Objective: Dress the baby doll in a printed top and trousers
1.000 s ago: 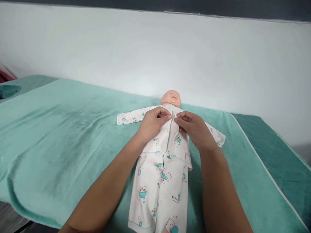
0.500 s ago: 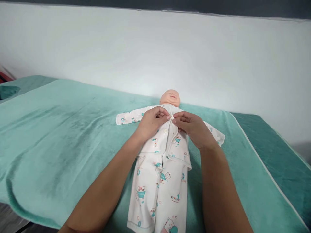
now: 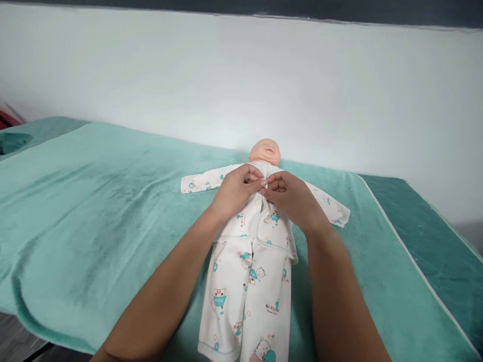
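Note:
A baby doll [image 3: 265, 151] lies on its back, dressed in a white printed baby shirt [image 3: 275, 234] and matching trousers [image 3: 249, 296]. Both sleeves stretch out to the sides. Over the chest, my left hand [image 3: 241, 188] pinches the shirt's front edge between thumb and fingers. My right hand [image 3: 290, 196] grips the opposite front edge, its fingertips meeting those of the left. The fingertips hide what lies between them. Just below them a small button [image 3: 258, 203] shows on the shirt front, and lower down the two front panels hang apart.
A light green plush blanket [image 3: 94, 216] covers the table under the doll. Darker green cloth [image 3: 418, 221] shows at the right. Behind the doll's head rises a white wall [image 3: 226, 75]. A red object [image 3: 9, 119] sits at the far left edge.
My right hand has moved slightly left, drawing its shirt edge over toward my left hand, so the front panels sit closer together. My left hand has hardly moved.

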`<action>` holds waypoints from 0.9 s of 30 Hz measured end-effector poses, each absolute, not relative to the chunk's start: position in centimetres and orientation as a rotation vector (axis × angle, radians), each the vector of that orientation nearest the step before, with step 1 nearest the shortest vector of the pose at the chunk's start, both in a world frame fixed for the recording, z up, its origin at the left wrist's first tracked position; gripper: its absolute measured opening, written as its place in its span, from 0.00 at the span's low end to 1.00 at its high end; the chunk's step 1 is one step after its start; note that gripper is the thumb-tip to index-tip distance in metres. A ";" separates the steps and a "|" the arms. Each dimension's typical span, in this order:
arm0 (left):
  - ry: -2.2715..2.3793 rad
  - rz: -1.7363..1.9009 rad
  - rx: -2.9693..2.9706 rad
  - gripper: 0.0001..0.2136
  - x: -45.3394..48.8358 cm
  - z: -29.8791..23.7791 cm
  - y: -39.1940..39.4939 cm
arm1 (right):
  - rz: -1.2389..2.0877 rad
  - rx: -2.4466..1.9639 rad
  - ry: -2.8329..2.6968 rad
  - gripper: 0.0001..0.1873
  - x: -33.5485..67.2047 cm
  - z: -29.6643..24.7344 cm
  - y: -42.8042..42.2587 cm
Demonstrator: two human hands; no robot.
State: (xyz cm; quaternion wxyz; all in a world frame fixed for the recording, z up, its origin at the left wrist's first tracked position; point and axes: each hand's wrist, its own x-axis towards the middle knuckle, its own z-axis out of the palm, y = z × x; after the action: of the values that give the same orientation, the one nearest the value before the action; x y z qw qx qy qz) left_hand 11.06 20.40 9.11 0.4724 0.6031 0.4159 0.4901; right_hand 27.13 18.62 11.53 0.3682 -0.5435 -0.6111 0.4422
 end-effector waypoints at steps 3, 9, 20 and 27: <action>1.046 1.174 1.466 0.10 11.1 9.3 20.3 | 0.979 -1.480 -1.633 0.08 26.6 11.7 18.4; 1.124 1.165 1.412 0.08 11.3 9.8 20.1 | 0.882 -1.550 -1.690 0.08 26.1 12.0 18.1; 1.002 1.169 1.227 0.11 11.0 10.0 20.1 | 0.864 -1.519 -1.723 0.13 26.0 11.8 18.1; 0.973 1.192 1.131 0.11 11.2 10.2 19.8 | 0.759 -1.540 -1.812 0.13 25.6 12.2 17.7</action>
State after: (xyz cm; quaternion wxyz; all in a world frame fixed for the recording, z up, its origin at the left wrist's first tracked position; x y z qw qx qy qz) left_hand 11.22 19.78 10.20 0.5779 0.4833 0.4158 0.5095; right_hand 25.55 17.69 12.20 0.3174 -0.5851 -0.6884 0.2882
